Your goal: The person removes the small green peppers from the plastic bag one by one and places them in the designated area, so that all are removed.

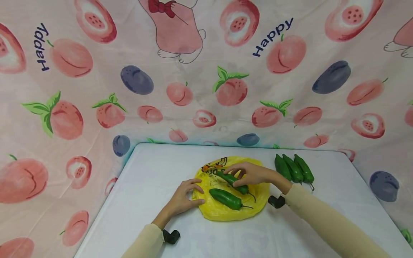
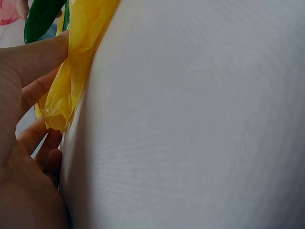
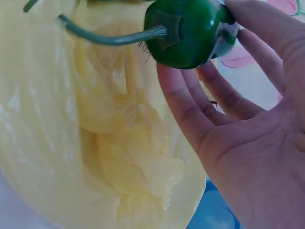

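A yellow plastic bag (image 1: 222, 214) lies flattened on the table with one green pepper (image 1: 227, 199) resting on it. Over the bag's right half, my right hand (image 1: 250, 174) holds another green pepper (image 1: 235, 182) between thumb and fingers. In the right wrist view, this pepper's (image 3: 188, 31) curved stem points left. My left hand (image 1: 184, 196) touches the bag's left edge with fingers and thumb spread apart. The left wrist view has its fingers (image 2: 45, 52) against the crumpled edge of the bag (image 2: 78, 62).
Three green peppers (image 1: 293, 168) lie side by side on the white table (image 1: 155, 168), to the right of the bag. A fruit-printed cloth (image 1: 193, 82) hangs behind the table and along its sides. Dark bands (image 1: 171, 236) sit at both wrists.
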A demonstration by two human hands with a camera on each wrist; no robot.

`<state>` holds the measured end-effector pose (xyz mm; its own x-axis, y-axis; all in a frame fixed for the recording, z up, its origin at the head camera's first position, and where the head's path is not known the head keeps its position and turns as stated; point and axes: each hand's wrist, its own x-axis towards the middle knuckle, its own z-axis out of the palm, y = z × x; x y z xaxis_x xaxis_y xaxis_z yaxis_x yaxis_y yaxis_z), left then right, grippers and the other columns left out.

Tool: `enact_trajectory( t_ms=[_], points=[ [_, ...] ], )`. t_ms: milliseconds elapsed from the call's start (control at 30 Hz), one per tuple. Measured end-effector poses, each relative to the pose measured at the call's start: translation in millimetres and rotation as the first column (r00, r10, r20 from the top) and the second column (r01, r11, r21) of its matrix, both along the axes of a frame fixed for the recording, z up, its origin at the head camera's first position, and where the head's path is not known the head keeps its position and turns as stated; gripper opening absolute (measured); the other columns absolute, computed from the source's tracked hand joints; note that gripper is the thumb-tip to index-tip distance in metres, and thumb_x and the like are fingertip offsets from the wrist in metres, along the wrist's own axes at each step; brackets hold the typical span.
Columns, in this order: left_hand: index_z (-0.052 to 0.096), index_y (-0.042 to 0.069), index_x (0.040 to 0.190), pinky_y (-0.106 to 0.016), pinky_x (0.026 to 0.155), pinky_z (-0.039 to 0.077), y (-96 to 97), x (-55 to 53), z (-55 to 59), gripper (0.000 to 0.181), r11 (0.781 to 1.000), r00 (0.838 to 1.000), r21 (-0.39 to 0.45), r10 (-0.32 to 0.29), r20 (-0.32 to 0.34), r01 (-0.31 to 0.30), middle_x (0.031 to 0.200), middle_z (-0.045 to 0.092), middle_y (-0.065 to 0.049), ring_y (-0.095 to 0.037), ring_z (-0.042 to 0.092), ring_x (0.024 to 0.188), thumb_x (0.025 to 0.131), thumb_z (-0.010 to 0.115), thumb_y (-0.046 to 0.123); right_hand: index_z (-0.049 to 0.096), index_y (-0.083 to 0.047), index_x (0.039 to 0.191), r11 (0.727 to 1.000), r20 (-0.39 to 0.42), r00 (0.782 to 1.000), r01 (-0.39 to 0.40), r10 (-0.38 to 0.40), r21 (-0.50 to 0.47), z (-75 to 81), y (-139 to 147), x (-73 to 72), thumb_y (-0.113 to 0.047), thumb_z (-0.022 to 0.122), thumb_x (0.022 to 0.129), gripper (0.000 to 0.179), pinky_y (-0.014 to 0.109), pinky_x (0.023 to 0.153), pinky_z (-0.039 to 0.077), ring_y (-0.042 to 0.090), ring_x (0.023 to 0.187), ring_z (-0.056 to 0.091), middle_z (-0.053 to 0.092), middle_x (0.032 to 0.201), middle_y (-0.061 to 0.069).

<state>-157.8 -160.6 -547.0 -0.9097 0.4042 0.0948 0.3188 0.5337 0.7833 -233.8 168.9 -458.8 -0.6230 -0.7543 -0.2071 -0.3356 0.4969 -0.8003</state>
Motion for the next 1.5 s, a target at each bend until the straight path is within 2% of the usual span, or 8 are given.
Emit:
enact_trajectory(
  t_ms=[200,333,533,700,900,1100,1233,1500],
  points=[
    [0.074,0.029,0.103,-0.062,0.116,0.027,1.0,0.1,-0.1,0.023,1.0,1.0,-0.001,-0.001,0.001,0.001,0.147,0.054,0.001,-0.03,0.041,0.14,0.084,0.085,0.036,0.06,-0.025,0.142,0.997,0.014,0.999,0.048,-0.047,-0.057,2.4,6,4.2,-0.025,0.076,0.096,0.049,0.037,0.093,0.057,0.03,0.12,0.061,0.059,0.139,0.004],
    [0.073,0.029,0.102,-0.062,0.116,0.027,1.8,0.6,0.0,0.023,1.0,1.0,-0.005,0.005,0.009,-0.004,0.147,0.054,0.001,-0.03,0.041,0.14,0.084,0.085,0.036,0.059,-0.025,0.144,0.994,-0.007,0.997,0.072,-0.073,-0.085,5.9,10,8.3,-0.026,0.075,0.096,0.051,0.036,0.093,0.057,0.029,0.119,0.062,0.06,0.139,0.006],
    [0.074,0.029,0.102,-0.062,0.116,0.027,2.3,0.5,1.0,0.023,1.0,1.0,0.0,0.007,0.014,-0.007,0.148,0.054,0.0,-0.03,0.041,0.141,0.084,0.086,0.036,0.059,-0.021,0.144,0.987,-0.048,0.994,0.089,-0.096,-0.133,11.6,16,14.7,-0.026,0.076,0.096,0.051,0.043,0.098,0.054,0.029,0.126,0.059,0.058,0.144,0.007],
    [0.074,0.03,0.102,-0.062,0.116,0.027,1.9,0.3,1.1,0.023,1.0,1.0,0.001,0.007,0.015,-0.007,0.149,0.054,0.001,-0.029,0.04,0.141,0.084,0.086,0.036,0.059,-0.019,0.143,0.982,-0.034,0.991,0.12,-0.126,-0.144,12.5,22,19.1,-0.025,0.075,0.096,0.05,0.045,0.099,0.053,0.032,0.127,0.057,0.057,0.145,0.009],
    [0.074,0.03,0.102,-0.062,0.116,0.029,0.7,1.0,1.7,0.022,1.0,1.0,0.005,-0.003,0.001,0.003,0.148,0.054,-0.001,-0.031,0.042,0.14,0.085,0.085,0.037,0.059,-0.02,0.144,0.977,-0.001,0.99,0.141,-0.143,-0.157,9.6,30,24.9,-0.024,0.075,0.096,0.051,0.049,0.101,0.051,0.033,0.129,0.055,0.054,0.147,0.008],
    [0.073,0.03,0.102,-0.062,0.115,0.029,-0.2,2.1,2.7,0.023,1.0,1.0,0.013,-0.008,-0.012,0.008,0.148,0.054,-0.002,-0.031,0.043,0.139,0.085,0.085,0.037,0.059,-0.017,0.143,0.972,-0.023,0.986,0.156,-0.162,-0.176,5.9,41,33.7,-0.023,0.075,0.096,0.05,0.043,0.098,0.054,0.034,0.125,0.058,0.056,0.144,0.009],
    [0.073,0.031,0.101,-0.062,0.115,0.029,-0.4,2.5,2.4,0.022,1.0,1.0,0.022,-0.002,-0.005,0.002,0.147,0.055,-0.001,-0.031,0.042,0.14,0.084,0.086,0.038,0.059,-0.016,0.142,0.967,-0.031,0.982,0.179,-0.188,-0.183,2.3,50,42.3,-0.023,0.076,0.095,0.05,0.044,0.098,0.054,0.037,0.122,0.059,0.058,0.14,0.011],
    [0.073,0.031,0.102,-0.062,0.116,0.028,-0.1,1.0,1.0,0.023,1.0,1.0,0.022,-0.007,0.005,0.007,0.148,0.054,0.0,-0.031,0.042,0.14,0.084,0.086,0.038,0.06,-0.019,0.141,0.952,-0.047,0.965,0.246,-0.258,-0.183,-5.2,74,61.4,-0.026,0.078,0.093,0.052,0.038,0.096,0.055,0.034,0.123,0.059,0.059,0.141,0.008]
  ],
)
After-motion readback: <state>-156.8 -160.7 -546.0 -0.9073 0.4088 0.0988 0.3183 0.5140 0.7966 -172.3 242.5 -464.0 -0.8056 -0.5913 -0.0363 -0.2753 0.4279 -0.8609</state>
